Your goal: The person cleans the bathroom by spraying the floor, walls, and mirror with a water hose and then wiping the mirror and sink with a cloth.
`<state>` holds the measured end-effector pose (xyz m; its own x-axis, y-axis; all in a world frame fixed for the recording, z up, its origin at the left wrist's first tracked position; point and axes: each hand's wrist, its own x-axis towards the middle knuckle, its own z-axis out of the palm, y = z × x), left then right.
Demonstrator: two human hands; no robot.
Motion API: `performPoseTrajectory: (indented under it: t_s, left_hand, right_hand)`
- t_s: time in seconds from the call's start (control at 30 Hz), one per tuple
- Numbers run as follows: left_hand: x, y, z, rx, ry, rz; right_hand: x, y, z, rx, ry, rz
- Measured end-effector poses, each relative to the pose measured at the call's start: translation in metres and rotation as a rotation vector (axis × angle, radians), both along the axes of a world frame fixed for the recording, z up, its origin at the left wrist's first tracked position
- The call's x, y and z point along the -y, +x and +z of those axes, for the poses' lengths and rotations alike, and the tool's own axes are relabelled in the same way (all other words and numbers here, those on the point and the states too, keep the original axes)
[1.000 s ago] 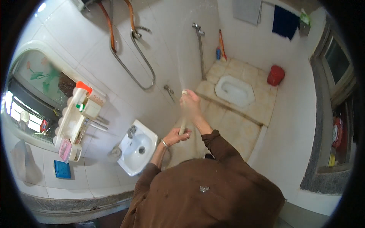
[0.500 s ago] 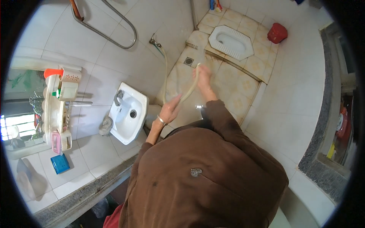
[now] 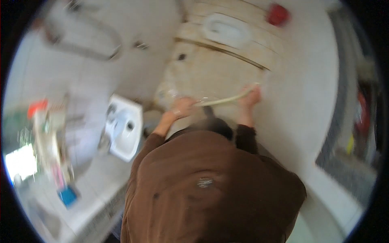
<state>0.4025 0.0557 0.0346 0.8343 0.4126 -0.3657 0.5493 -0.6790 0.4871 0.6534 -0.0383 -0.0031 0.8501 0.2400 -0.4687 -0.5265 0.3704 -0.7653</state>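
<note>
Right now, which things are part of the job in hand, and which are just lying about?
In use:
- pale hose
- left hand gripping one end
- right hand gripping the other end

Lying about:
- white washbasin
- squat toilet
- red pot
- cluttered wall shelf

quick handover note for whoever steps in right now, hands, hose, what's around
Left hand: closed on the near end of the pale hose.
Right hand: gripping the hose's far end, held out over the tiled floor.
Hose spans between both hands, clear of the white sink at left; squat toilet and red pot lie beyond.
Picture is blurred: whether water flows cannot be told.
</note>
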Motion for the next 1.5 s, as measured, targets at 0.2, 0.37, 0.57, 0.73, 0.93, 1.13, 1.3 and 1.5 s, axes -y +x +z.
performPoseTrajectory:
  t_s: [0.2,0.37,0.57,0.73,0.93,1.13,1.3,1.5]
  left_hand:
    - [0.001,0.031,0.030,0.289,-0.266,-0.164]
    - [-0.007,0.059,0.052,0.261,-0.293,-0.241]
    - [-0.018,0.044,0.038,0.154,-0.238,-0.136]
    - [-0.014,0.023,0.014,0.168,-0.312,0.079]
    - [-0.010,0.041,0.009,0.170,-0.166,-0.046]
    - [0.013,0.020,-0.044,0.358,-0.005,-0.108]
    - [-0.004,-0.037,-0.041,0.123,-0.032,0.176]
    - [0.037,-0.195,-0.064,0.146,0.131,1.026]
  right_hand:
    - [0.086,-0.006,-0.021,-0.285,-0.054,-0.263]
    - [0.094,-0.021,-0.002,-0.473,-0.127,-0.449]
    - [0.034,-0.002,-0.006,-0.229,-0.039,-0.341]
    - [-0.004,0.007,-0.037,-0.374,-0.123,0.124]
    - [0.034,0.015,-0.084,-0.374,-0.259,-0.014]
    - [0.044,0.035,-0.042,0.170,-0.588,0.346]
    - [0.023,0.071,-0.053,0.011,-0.315,0.265]
    - [-0.047,0.040,-0.038,0.320,-0.387,0.515]
